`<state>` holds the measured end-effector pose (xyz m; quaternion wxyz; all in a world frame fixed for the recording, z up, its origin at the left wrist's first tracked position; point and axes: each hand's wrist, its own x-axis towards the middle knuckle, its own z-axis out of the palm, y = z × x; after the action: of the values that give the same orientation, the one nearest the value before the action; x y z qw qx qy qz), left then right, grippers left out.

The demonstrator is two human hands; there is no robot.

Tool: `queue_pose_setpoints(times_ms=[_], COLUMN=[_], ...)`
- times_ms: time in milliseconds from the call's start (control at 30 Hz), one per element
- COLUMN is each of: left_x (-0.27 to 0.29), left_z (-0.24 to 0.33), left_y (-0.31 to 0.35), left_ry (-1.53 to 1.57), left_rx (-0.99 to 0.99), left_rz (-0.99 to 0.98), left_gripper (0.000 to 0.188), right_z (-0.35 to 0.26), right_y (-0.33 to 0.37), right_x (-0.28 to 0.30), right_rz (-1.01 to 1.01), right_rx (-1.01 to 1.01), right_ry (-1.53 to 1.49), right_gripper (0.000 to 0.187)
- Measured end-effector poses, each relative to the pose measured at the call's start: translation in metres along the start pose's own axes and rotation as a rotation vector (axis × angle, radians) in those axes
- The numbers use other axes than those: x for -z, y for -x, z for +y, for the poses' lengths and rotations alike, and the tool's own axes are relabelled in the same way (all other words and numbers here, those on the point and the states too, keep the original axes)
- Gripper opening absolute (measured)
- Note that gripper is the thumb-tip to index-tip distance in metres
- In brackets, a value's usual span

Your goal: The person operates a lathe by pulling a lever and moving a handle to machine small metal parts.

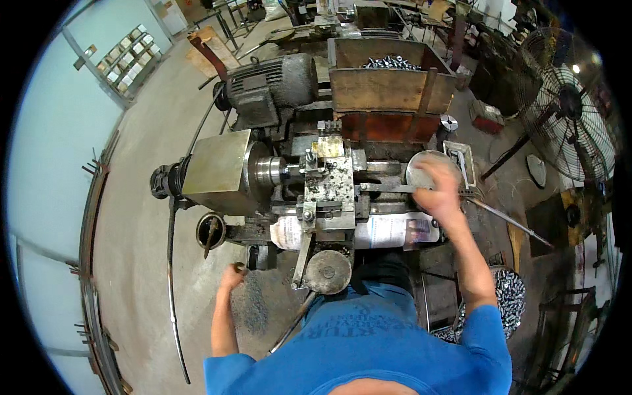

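A small metal lathe stands before me, with its spindle [268, 172] at the left and a tool carriage [332, 187] in the middle. My right hand [441, 187], smeared by motion, is over the right end of a flat metal lever [388, 188] and beside a round metal plate [416, 172]. Whether it grips either one is unclear. Low at the left, my left hand [232, 276] is closed, its fingers curled around something dark that I cannot make out. A round metal disc [329, 272] on the lathe's near side sits close to my body.
A motor [280, 80] and a wooden bin [388, 89] with small metal parts stand behind the lathe. A pot [210, 230] with a brush-like handle hangs at the left. A large fan [559, 105] is at the right, above a container of metal parts [510, 293]. Long rods [172, 283] project left.
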<state>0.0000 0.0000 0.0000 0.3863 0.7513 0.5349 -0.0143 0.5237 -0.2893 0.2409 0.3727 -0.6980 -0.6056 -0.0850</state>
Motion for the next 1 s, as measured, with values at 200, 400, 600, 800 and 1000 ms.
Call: queue_pose_setpoints(times_ms=[200,400,600,800,1000], left_x=[0.146,0.109,0.081,0.074,0.066], left_z=[0.077,0.002,0.075,0.082,0.065], left_y=[0.088,0.124,0.154,0.159,0.151], left_ry=[0.095,-0.578,-0.279,-0.330,-0.189], left_rx=[-0.192,0.072,0.229,0.257,0.240], left_rz=[0.694,1.115,0.864,0.912,0.797], left_gripper=[0.028,0.044,0.046,0.048,0.036], right_z=[-0.096,-0.102,-0.106,-0.111,-0.104], right_y=[-0.095,-0.126,-0.128,-0.132,-0.127], right_x=[-0.096,-0.161,-0.160,-0.157,-0.167], right_rz=[-0.287,-0.733,-0.738,-0.751,-0.673], right_rx=[0.395,0.263,0.307,0.262,0.251], right_ry=[0.111,0.454,0.470,0.412,0.378], right_gripper=[0.039,0.024,0.018,0.019,0.018])
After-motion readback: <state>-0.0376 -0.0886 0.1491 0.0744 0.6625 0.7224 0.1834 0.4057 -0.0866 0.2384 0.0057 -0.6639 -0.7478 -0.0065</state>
